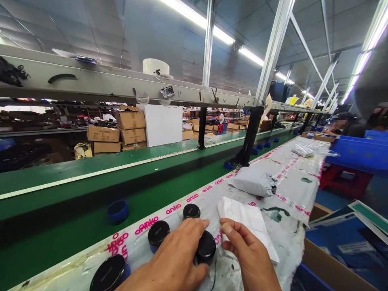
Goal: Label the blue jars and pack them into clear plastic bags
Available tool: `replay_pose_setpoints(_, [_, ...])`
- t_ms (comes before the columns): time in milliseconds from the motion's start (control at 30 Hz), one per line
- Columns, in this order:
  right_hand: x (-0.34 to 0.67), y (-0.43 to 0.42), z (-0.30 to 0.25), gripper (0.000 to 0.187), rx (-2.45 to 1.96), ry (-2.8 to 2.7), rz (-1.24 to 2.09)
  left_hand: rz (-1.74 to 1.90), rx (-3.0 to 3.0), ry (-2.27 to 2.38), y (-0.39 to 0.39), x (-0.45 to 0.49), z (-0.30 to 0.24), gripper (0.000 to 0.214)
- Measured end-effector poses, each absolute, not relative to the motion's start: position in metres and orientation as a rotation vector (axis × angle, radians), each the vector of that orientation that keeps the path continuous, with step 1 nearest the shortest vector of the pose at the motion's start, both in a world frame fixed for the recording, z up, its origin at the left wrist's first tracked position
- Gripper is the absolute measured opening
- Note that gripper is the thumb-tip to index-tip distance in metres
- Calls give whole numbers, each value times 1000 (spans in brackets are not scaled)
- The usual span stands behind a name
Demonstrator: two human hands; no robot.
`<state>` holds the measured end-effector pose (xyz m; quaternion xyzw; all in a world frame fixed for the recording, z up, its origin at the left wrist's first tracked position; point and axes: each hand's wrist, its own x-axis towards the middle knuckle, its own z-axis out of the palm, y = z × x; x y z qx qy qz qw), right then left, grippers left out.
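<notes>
My left hand (177, 252) reaches over the work surface with its fingers stretched out. A black-topped round piece (206, 247) sits in the gap between its thumb and index finger; whether they touch it I cannot tell. Similar round pieces stand around this hand: one (159, 233) to its left, another (191, 211) beyond the fingertips, and a larger one (109, 273) near the bottom edge. My right hand (250, 252) has thumb and index finger pinched together at the left edge of a stack of thin white sheets (247, 222). What is in the pinch is too small to make out.
A green conveyor belt (75, 232) runs along the left, carrying a blue ring-shaped piece (117, 211). Further along the printed, plastic-covered table (188, 208) lies a grey-white bag (253, 181). Blue bins (354, 155) and an open carton (330, 264) stand at right.
</notes>
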<state>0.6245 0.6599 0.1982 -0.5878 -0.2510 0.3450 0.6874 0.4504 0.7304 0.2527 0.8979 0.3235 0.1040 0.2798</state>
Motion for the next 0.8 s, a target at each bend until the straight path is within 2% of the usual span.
replay_pose_setpoints(167, [612, 657, 196, 45, -1334, -594, 744, 252, 2440, 952, 731, 460, 251, 85])
replay_pose_setpoints(267, [607, 657, 197, 48, -1318, -590, 794, 218, 2362, 1000, 729, 466, 253, 87])
replay_pose_setpoints(533, [611, 655, 183, 55, -1226, -517, 889, 529, 2189, 1102, 726, 481, 230, 88])
replay_pose_setpoints(700, [603, 657, 187, 39, -1241, -580, 792, 663, 2245, 1139, 723, 484, 233, 81])
replay_pose_setpoints(800, [598, 660, 192, 36, -1230, -604, 797, 684, 2262, 1108, 723, 484, 234, 81])
